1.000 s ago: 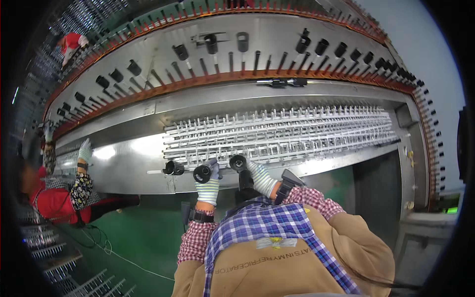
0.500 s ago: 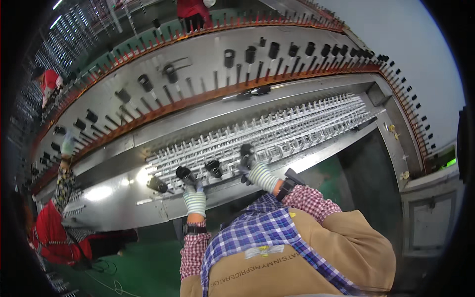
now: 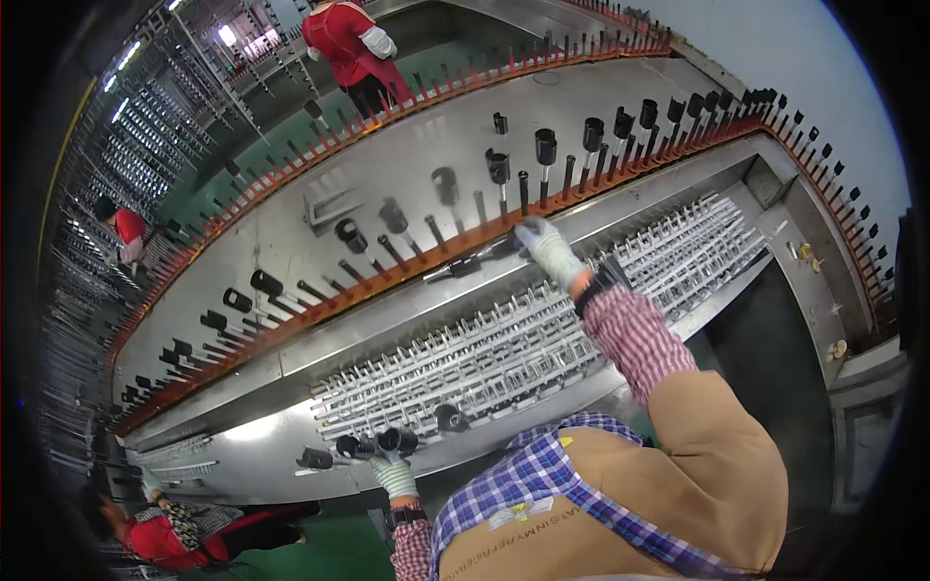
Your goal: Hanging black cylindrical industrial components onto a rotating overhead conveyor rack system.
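Note:
My left hand (image 3: 394, 477), in a white striped glove, is closed at a black cup-shaped part (image 3: 398, 440) by the near edge of the metal rack (image 3: 455, 368). Another black cup-shaped part (image 3: 353, 446) is just left of it, one (image 3: 315, 459) lies farther left, and one (image 3: 450, 418) rests to the right. Reaching over the rack, my gloved right hand (image 3: 550, 252) has its fingers bent round the right end of the black parts (image 3: 484, 259) on the ledge. Its fingertips are partly hidden.
A chain track (image 3: 387, 287) with upright pins curves behind the ledge, many pins carrying black cups (image 3: 546, 145). A person in red (image 3: 354, 44) stands beyond the far track. Another person (image 3: 184, 537) is at the left end of the bench. Small yellow pieces (image 3: 809, 257) lie at right.
My right hand has left a black cup-shaped part near the rack's front and reached to the ledge. My left hand has shifted to another cup. The view has turned, and the pin cups have moved along.

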{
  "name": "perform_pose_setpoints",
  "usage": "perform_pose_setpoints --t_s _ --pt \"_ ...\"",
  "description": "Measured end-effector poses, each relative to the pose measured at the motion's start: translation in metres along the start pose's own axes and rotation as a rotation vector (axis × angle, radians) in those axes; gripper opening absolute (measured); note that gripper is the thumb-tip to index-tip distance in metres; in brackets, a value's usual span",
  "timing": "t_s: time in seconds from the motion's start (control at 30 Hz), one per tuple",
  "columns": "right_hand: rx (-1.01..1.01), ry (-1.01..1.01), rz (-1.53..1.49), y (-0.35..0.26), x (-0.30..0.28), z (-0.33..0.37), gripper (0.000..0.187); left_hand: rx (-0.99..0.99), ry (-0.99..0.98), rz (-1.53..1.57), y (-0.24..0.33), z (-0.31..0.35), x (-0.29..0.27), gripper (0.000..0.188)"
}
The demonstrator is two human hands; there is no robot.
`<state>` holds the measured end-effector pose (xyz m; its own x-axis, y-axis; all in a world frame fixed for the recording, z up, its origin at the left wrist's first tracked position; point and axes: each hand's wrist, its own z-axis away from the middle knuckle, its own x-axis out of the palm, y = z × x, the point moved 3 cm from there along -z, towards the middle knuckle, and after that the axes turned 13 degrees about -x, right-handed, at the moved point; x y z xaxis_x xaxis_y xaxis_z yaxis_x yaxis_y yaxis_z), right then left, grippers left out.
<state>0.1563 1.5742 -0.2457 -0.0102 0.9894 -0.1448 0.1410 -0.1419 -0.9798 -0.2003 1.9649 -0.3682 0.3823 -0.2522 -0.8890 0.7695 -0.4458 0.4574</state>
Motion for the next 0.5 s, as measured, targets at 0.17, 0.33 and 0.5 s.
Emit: perform_pose_setpoints --t_s 0.17,0.33,0.5 --pt "-0.066 -0.188 0.243 0.022 0.042 -0.109 0.049 -0.323 -0.222 1.176 0.014 0.005 0.010 0.049" --pt "-0.288 -0.223 0.446 -0.021 0.027 -0.096 0.041 -0.193 0.101 0.866 0.071 0.090 -0.019 0.053" --pt "-0.201 0.518 0.086 0.095 -0.181 -0.097 0.043 -0.281 0.071 0.864 0.086 0.101 0.000 0.050"
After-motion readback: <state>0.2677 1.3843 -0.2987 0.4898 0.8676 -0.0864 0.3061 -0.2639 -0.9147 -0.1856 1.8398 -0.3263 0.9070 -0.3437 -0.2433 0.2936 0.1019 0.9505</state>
